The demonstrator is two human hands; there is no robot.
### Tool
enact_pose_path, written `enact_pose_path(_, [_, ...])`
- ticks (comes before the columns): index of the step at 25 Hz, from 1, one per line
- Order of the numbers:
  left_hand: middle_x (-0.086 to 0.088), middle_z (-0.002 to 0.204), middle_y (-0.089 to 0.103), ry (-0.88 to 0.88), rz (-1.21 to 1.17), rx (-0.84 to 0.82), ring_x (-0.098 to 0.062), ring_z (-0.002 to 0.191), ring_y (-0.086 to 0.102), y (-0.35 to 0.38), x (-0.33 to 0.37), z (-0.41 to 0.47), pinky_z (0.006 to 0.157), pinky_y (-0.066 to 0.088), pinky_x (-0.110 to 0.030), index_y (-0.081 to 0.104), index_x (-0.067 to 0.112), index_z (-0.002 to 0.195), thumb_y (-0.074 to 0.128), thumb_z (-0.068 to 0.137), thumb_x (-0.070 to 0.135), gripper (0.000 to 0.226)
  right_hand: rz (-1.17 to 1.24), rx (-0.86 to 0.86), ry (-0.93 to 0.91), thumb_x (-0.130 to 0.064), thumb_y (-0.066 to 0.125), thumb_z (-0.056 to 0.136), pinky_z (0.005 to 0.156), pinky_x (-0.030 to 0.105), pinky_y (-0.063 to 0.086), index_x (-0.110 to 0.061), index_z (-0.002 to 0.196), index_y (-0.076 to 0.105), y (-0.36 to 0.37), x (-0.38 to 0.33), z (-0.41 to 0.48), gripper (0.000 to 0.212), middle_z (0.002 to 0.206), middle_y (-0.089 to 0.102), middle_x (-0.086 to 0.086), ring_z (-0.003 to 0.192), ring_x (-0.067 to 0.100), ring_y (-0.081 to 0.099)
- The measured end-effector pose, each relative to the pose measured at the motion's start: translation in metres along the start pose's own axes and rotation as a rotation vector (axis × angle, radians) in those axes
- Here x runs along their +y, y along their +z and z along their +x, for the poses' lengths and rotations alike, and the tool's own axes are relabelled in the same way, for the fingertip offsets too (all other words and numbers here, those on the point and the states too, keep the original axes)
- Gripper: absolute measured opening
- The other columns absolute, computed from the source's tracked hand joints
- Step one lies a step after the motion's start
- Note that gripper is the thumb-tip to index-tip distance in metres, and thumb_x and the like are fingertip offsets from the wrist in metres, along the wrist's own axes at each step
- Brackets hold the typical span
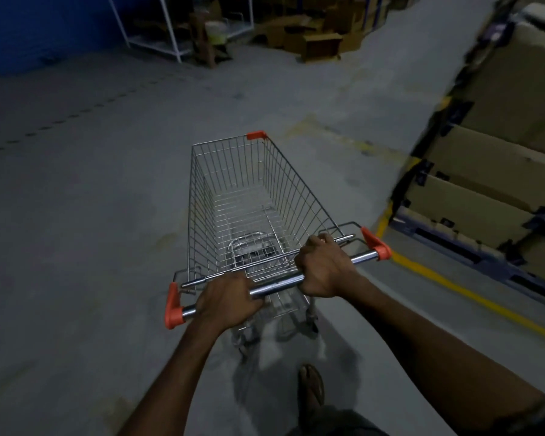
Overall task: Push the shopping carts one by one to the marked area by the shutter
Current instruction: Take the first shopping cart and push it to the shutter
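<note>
The shopping cart (252,196) is silver wire in a fine grid, its chrome handle bar (277,286) capped in orange — orange again on the far corner guard (256,135). Right of the cart, a yellow floor line (472,297); beyond it, tan cardboard boxes (501,171); far left, a blue wall (29,29).

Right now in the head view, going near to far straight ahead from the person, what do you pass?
Foot → hands, left hand and right hand, on the handle → cart basket → orange front corner → bare floor → cardboard boxes at the back.
</note>
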State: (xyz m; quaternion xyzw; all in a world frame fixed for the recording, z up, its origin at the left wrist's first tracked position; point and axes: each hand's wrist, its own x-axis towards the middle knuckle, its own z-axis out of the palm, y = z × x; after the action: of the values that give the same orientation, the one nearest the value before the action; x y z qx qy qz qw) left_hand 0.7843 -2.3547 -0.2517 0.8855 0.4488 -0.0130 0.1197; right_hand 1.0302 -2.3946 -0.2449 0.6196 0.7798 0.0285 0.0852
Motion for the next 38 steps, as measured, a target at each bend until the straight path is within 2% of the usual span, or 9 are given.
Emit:
enact_pose_path(2, [0.01,0.083,0.054,-0.017,0.03,0.05,-0.016,0.083,0.061,-0.005,-0.016,0.021,0.067,0.047,-0.03,0.066,0.026,0.08,0.036,0.069,0.067,0.052,0.033,-0.024,-0.018,-0.055,0.052,0.068,0.085,0.039,0.039,-0.023,0.071,0.06,-0.008,0.008,0.036,0.033,0.072,0.06,-0.002,0.084,0.021,0.051])
enact_pose_path(5, [0.009,0.086,0.065,-0.113,0.036,0.062,-0.015,0.083,0.065,-0.011,-0.043,0.055,0.067,0.049,-0.028,0.069,0.029,0.09,0.048,0.076,0.062,0.042,0.151,-0.078,0.054,-0.048,0.058,0.069,0.076,0.035,0.048,-0.021,0.083,0.067,-0.018,0.014,0.085,0.032,0.076,0.065,0.0,0.077,0.022,0.062])
enact_pose_path(9, [0.006,0.087,0.072,-0.251,0.04,0.046,-0.016,0.085,0.068,-0.024,-0.07,0.101,0.07,0.052,-0.027,0.07,0.03,0.091,0.052,0.075,0.055,0.035,0.154,-0.067,0.105,-0.046,0.057,0.073,0.069,0.033,0.047,-0.02,0.088,0.07,-0.019,0.025,0.149,0.033,0.083,0.07,0.001,0.079,0.024,0.068])
enact_pose_path(14, [0.003,0.086,0.073,-0.328,0.042,0.06,-0.019,0.084,0.069,-0.038,-0.112,0.154,0.068,0.051,-0.027,0.07,0.028,0.086,0.056,0.078,0.053,0.03,0.117,-0.044,0.058,-0.042,0.058,0.075,0.07,0.03,0.045,-0.018,0.085,0.071,-0.021,0.04,0.23,0.029,0.085,0.071,0.001,0.079,0.023,0.068])
enact_pose_path(23, [0.003,0.083,0.072,-0.361,0.029,0.086,-0.017,0.082,0.069,-0.071,-0.234,0.263,0.064,0.044,-0.026,0.071,0.027,0.085,0.055,0.075,0.058,0.036,0.175,-0.008,-0.007,-0.045,0.053,0.076,0.074,0.031,0.051,-0.021,0.082,0.066,-0.025,0.05,0.399,0.028,0.073,0.064,-0.003,0.067,0.02,0.058])
enact_pose_path(27, [0.001,0.088,0.073,-0.362,0.021,0.1,-0.02,0.085,0.069,-0.089,-0.291,0.313,0.067,0.048,-0.028,0.071,0.026,0.089,0.055,0.073,0.059,0.04,0.105,0.095,-0.078,-0.049,0.049,0.073,0.088,0.039,0.045,-0.02,0.086,0.069,-0.031,0.054,0.48,0.037,0.085,0.071,0.005,0.084,0.027,0.063])
enact_pose_path(30, [0.005,0.094,0.068,-0.33,0.025,0.167,-0.019,0.09,0.067,-0.099,-0.328,0.35,0.069,0.049,-0.029,0.071,0.023,0.089,0.057,0.072,0.053,0.037,0.063,0.105,-0.103,-0.053,0.044,0.068,0.091,0.044,0.037,-0.021,0.09,0.07,-0.04,0.06,0.536,0.046,0.099,0.067,0.006,0.1,0.028,0.056])
enact_pose_path(33, [0.007,0.107,0.056,-0.272,0.028,0.232,-0.018,0.098,0.056,-0.11,-0.364,0.39,0.075,0.051,-0.033,0.072,0.022,0.088,0.061,0.07,0.048,0.034,0.103,0.088,-0.103,-0.052,0.044,0.065,0.093,0.043,0.036,-0.022,0.096,0.07,-0.05,0.068,0.591,0.051,0.11,0.058,0.004,0.107,0.027,0.048])
enact_pose_path(38, [0.012,0.123,0.053,-0.271,0.03,0.275,-0.017,0.107,0.053,-0.13,-0.421,0.46,0.08,0.052,-0.034,0.075,0.022,0.089,0.065,0.067,0.045,0.034,0.159,0.066,-0.116,-0.049,0.054,0.065,0.092,0.041,0.039,-0.022,0.101,0.068,-0.058,0.086,0.685,0.047,0.121,0.051,0.003,0.111,0.024,0.044])
